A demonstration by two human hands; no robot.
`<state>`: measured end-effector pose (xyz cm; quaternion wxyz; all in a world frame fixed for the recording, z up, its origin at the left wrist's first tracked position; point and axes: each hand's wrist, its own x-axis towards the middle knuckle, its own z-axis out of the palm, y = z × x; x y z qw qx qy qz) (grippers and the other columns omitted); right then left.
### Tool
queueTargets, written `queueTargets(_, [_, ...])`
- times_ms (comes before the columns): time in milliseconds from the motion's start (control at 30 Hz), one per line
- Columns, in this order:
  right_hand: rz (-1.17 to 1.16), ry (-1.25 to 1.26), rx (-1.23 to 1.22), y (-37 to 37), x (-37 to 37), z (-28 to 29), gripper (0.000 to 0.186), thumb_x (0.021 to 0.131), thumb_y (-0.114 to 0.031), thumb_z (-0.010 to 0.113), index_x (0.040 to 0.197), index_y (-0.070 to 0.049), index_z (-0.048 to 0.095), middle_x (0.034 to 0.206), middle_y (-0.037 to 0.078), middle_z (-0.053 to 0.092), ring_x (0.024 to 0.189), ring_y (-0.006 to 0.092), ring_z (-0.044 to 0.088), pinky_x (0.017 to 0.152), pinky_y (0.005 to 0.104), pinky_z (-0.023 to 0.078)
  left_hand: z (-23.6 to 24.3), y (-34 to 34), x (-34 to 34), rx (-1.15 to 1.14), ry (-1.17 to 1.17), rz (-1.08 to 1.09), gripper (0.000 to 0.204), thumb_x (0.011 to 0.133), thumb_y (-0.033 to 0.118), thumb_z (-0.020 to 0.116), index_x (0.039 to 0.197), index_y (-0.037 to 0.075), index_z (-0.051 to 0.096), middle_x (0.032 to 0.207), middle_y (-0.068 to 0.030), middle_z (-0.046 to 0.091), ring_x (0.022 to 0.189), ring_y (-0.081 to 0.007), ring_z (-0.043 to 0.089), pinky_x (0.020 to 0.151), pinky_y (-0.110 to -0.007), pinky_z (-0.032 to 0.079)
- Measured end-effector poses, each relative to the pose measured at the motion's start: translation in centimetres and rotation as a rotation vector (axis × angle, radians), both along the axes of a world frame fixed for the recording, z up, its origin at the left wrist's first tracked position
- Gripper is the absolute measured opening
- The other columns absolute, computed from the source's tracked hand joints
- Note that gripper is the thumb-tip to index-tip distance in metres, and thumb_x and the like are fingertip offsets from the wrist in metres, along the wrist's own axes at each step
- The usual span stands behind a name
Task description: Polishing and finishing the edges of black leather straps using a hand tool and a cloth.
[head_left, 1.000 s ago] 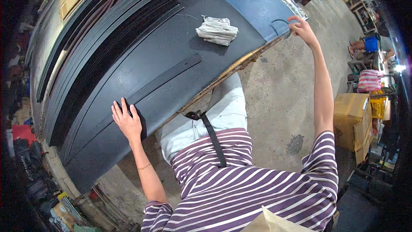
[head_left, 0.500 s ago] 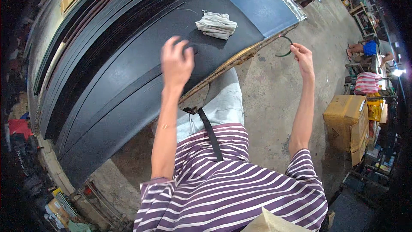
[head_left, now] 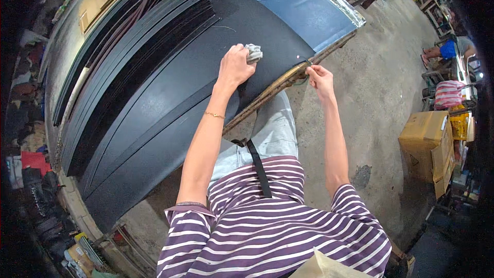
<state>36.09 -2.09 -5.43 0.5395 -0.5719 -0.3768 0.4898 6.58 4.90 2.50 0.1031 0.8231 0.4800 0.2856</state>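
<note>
Head view: the two hands are well apart. The left hand [head_left: 236, 67] is closed around a crumpled pale cloth [head_left: 253, 54] over the black sheet [head_left: 272, 23]; whether the cloth touches the sheet I cannot tell. The right hand [head_left: 321, 79] pinches a thin dark strip [head_left: 304, 63] at the table edge [head_left: 267, 96]. Farther left lie stacked black strips [head_left: 136, 56]; beyond the black sheet, a blue sheet [head_left: 303, 13]; at right, a cardboard box [head_left: 423, 136].
</note>
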Motion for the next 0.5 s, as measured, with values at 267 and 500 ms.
queueTargets(267, [-0.181, 0.435, 0.089, -4.3, 0.2, 1.5, 0.016, 0.090, -0.009, 0.067, 0.103, -0.002, 0.061, 0.083, 0.006, 0.065, 0.057, 0.0054, 0.052, 0.048, 0.0186, 0.038, -2.4, -1.4, 2.3, 0.120, -0.103, 0.100, 0.031, 0.077, 0.010, 0.061, 0.104, -0.005, 0.055, 0.106, -0.0231, 0.056, 0.101, -0.0403, 0.054, 0.091, -0.048, 0.043])
queueTargets(500, [-0.478, 0.528, 0.244, -10.1, 5.4, 0.0, 0.017, 0.093, -0.011, 0.063, 0.108, -0.004, 0.059, 0.089, 0.003, 0.063, 0.067, 0.0071, 0.056, 0.054, 0.0188, 0.044, -3.4, -4.3, 14.1, 0.010, -0.318, -0.325, 0.023, 0.063, 0.005, 0.068, 0.084, 0.000, 0.060, 0.095, -0.0161, 0.057, 0.098, -0.0332, 0.054, 0.091, -0.043, 0.043])
